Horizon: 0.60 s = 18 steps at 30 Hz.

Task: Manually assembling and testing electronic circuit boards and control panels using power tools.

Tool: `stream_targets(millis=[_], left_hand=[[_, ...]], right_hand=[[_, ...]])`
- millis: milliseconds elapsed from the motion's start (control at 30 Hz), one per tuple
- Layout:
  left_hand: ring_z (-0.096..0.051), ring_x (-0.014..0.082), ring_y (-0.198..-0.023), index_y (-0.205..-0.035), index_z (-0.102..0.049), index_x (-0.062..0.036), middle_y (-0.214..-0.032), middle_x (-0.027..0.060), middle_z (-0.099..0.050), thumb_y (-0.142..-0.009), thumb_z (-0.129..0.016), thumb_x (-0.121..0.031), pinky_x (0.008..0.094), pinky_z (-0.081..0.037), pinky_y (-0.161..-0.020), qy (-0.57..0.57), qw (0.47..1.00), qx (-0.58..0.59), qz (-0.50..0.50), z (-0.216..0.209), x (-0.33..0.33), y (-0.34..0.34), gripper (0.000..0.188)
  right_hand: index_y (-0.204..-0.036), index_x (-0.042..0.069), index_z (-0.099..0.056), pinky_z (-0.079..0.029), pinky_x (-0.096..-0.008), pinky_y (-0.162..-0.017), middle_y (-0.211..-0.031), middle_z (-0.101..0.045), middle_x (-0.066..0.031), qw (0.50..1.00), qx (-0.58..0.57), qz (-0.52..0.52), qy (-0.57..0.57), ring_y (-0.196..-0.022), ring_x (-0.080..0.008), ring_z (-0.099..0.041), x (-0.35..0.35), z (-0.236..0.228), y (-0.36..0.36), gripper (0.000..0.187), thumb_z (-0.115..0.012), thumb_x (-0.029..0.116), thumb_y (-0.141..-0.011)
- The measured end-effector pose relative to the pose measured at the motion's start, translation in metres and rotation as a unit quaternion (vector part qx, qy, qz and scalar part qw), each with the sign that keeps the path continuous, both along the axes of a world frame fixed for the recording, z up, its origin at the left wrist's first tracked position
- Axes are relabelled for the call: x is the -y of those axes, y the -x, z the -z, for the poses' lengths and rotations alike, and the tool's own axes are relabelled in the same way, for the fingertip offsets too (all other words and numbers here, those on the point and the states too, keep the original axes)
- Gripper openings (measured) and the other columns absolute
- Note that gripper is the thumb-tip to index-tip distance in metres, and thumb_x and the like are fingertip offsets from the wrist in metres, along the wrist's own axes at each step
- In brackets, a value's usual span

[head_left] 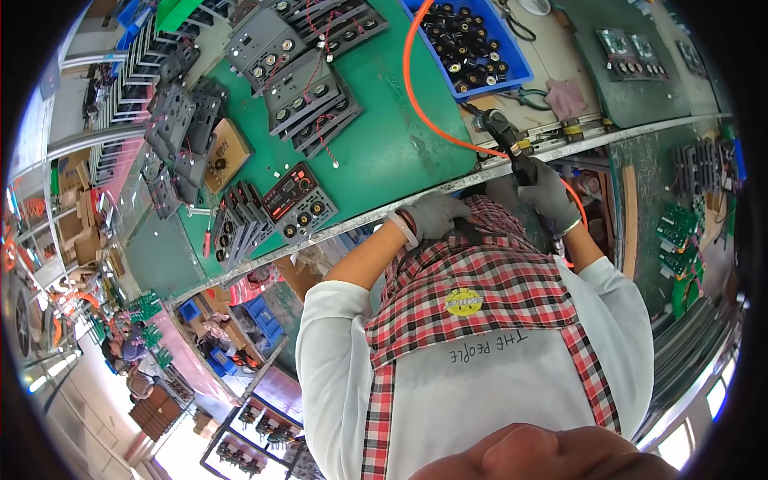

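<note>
My right hand [550,194], in a grey glove, is closed around the dark handle of a black hand-held tool [498,128] at the bench's front edge. An orange hose [422,114] loops down over the bench to this tool and shows again below my hand. My left hand [436,216], also gloved, is at my waist against the red-and-black checked apron [472,276]. Its fingers are curled in by a dark strip of material; what they hold, if anything, is hidden.
On the green bench [384,152] stand stacked black speaker panels [308,100], a panel with red-edged controls [292,196], a cardboard box [228,156] and a red screwdriver [207,242]. A blue bin [516,68] holds round black parts. Pliers [528,98] lie beside a pink cloth [566,98].
</note>
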<state>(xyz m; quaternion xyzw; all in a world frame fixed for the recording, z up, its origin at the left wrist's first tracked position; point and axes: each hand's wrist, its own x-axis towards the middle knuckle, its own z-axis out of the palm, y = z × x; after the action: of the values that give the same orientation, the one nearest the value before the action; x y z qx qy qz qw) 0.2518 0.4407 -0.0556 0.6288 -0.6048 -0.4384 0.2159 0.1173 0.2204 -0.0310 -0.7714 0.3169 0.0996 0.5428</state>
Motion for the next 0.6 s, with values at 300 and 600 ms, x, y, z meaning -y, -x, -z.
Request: stream_targets(millis=[300,600], left_hand=[[-0.057,0.0315,-0.081,-0.101,-0.053,-0.0127,-0.082,0.0151,-0.057,-0.083,-0.047,-0.027,0.0408,-0.045,-0.071,-0.201,0.965,0.01,-0.167,-0.105,-0.084,-0.007,0.024],[-0.055,0.0276,-0.082,-0.1,-0.057,-0.0053,-0.094,0.012,-0.055,-0.075,-0.056,-0.014,0.0313,-0.045,-0.071,-0.054,0.917,-0.09,-0.385,-0.102,-0.174,0.091,0.027]], right_hand=[[-0.101,-0.002,-0.051,-0.043,-0.0281,-0.063,-0.074,-0.055,-0.0078,1.0,0.02,0.017,-0.008,-0.066,-0.0145,-0.051,0.002,0.008,0.014,0.047,-0.061,0.012,-0.058],[-0.09,0.002,-0.049,-0.036,-0.0237,-0.052,-0.068,-0.043,0.0008,0.999,0.045,-0.016,-0.006,-0.058,-0.0073,-0.04,0.003,-0.008,-0.004,0.029,-0.053,0.006,-0.062]])
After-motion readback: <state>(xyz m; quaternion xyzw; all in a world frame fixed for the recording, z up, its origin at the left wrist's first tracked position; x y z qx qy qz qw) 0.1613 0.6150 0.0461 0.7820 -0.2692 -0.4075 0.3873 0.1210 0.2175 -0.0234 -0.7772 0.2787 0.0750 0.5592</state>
